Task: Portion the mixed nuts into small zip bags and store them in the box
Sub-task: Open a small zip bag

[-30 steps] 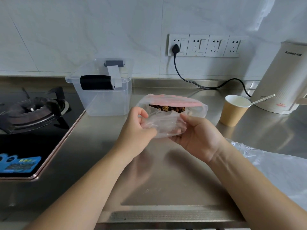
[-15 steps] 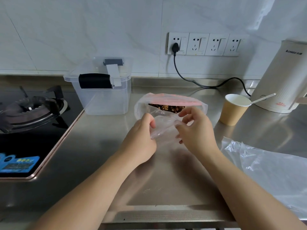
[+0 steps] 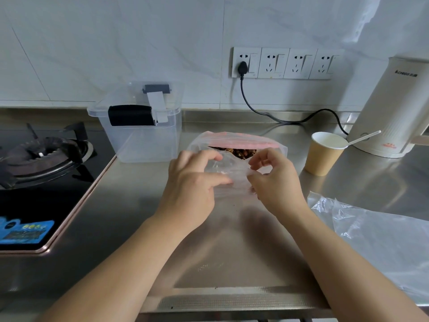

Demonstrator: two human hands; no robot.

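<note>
Both hands work a small zip bag (image 3: 228, 176) held just above the desk (image 3: 130, 205); the left hand (image 3: 190, 182) pinches its left edge between thumb and fingers, the right hand (image 3: 274, 180) pinches the right edge, so each grip is clamped on the thin plastic; the small bag looks empty. Behind it, touching or nearly so, lies the large bag of mixed nuts (image 3: 239, 144), its pink zip strip up and brown nuts showing at the mouth; the clear box (image 3: 141, 133) stands just left of that, its lid on. A paper cup (image 3: 325, 153) with a spoon waits to the right; more loose plastic (image 3: 371, 228) lies near the right forearm. The step in hand seems to be opening the small bag's mouth; next, the seal must part and stay open so nuts can be scooped in.
</note>
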